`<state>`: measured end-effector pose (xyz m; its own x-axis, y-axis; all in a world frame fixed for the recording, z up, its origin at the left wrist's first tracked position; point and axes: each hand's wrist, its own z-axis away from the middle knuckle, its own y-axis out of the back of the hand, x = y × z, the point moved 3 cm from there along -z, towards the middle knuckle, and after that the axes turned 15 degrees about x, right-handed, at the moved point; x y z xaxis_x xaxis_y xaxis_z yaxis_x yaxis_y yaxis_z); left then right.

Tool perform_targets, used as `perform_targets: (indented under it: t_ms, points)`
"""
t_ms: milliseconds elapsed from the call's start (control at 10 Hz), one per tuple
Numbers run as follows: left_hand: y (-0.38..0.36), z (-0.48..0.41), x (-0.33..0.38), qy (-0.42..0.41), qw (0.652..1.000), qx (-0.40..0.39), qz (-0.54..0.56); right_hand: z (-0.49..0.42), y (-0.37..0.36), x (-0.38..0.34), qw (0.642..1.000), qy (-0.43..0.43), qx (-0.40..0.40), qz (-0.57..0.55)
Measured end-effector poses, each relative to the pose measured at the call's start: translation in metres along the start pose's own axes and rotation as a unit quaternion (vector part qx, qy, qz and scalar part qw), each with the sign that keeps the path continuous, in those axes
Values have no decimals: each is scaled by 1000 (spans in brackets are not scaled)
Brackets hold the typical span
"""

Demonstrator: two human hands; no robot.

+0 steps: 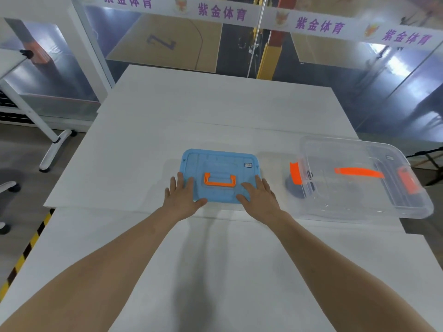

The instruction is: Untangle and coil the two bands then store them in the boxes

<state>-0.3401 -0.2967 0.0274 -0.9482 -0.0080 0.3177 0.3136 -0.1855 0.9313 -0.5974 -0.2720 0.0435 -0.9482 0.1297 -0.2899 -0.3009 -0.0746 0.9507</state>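
Blue plastic lid with orange handle [220,161]: I see left hand [182,197], right hand [260,198] resting flat on it, fingers straight, gripping nothing.

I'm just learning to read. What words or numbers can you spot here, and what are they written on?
"紫金体育": purple, repeated along the white strip across the glass wall.
"Z", or perhaps a number: purple mark on the court floor behind the glass; cannot tell which.
Small sticker on the blue lid: too small to read.
Small sticker on the clear box: too small to read.
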Motion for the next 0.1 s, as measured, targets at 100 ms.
perform_targets:
  t_ms: [100]
  points:
    - [11, 23, 16, -26, 999, 37, -3, 19, 15, -3, 999, 10, 36, 4]
